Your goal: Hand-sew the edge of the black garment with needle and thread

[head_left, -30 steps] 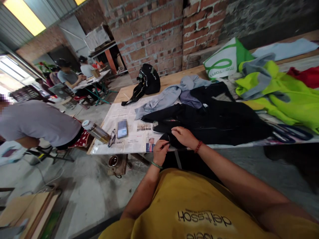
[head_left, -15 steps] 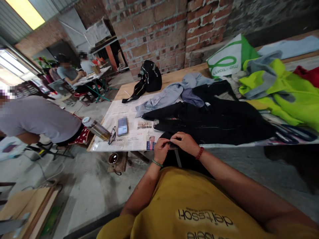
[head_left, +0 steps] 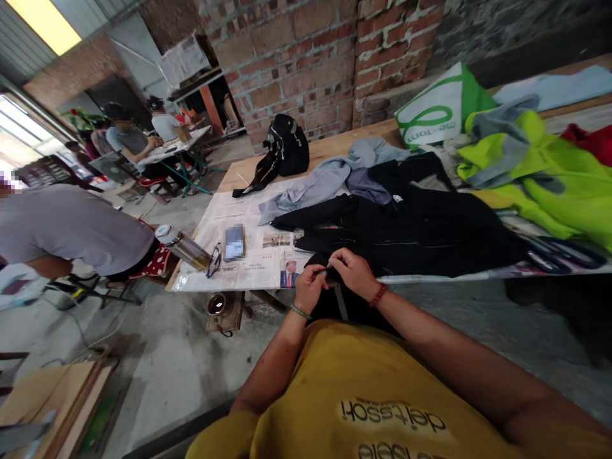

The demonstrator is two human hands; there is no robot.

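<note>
At the table's front edge, my left hand [head_left: 310, 285] pinches a dark edge of the black garment [head_left: 411, 233]. Close beside it my right hand [head_left: 351, 271] has thumb and fingertips pressed together above the same cloth; whatever is in that pinch is too small to make out. The black garment spreads to the right across the table, with a grey piece of clothing [head_left: 310, 185] lying behind it. Under and left of my hands, newspaper [head_left: 253, 271] covers the tabletop.
Left on the table are a phone [head_left: 234, 242], glasses [head_left: 214, 260] and a tilted clear bottle [head_left: 184, 247]. Behind stand a black bag [head_left: 291, 146] and a green-white bag [head_left: 435, 115]. Right lie scissors [head_left: 549, 258] and lime clothing [head_left: 554, 166]. A cup [head_left: 217, 305] sits below; a person [head_left: 81, 223] sits left.
My right hand has lifted slightly, and its fingertips have drawn a little away from my left hand's pinch. The cloth stays in my left hand.
</note>
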